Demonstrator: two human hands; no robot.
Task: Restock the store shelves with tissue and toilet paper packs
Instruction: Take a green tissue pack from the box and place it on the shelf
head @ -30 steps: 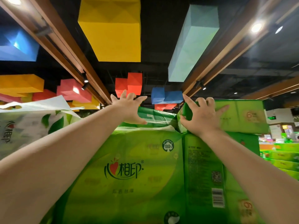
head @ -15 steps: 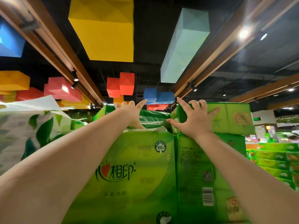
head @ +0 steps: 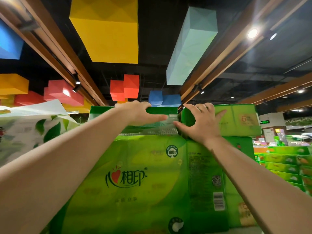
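Since the earlier frames, our left hand (head: 138,114) had dropped from the rear of the top pack (head: 152,120) onto its near face, and more of that pack's green side showed above the stack. At the centre of the frame that dark green tissue pack lay on top of the big lime-green pack (head: 135,183) filling the lower middle. Our left hand gripped its upper edge, fingers curled over the top and thumb stretched flat along the front. Our right hand (head: 202,122) clamped the corner of the neighbouring green pack (head: 236,120) just right of centre, thumb low, fingers spread and hooked over its top, that pack touching the dark one. It sat on another green pack (head: 243,146) below. At the left edge a white pack printed with green leaves (head: 33,129) stood beside the stack. At the right edge, rows of green packs (head: 285,164) were shelved farther off. Overhead, upper frame, hung a yellow block (head: 108,29), a pale blue block (head: 190,46), and red blocks (head: 125,86) between wooden beams (head: 55,46).
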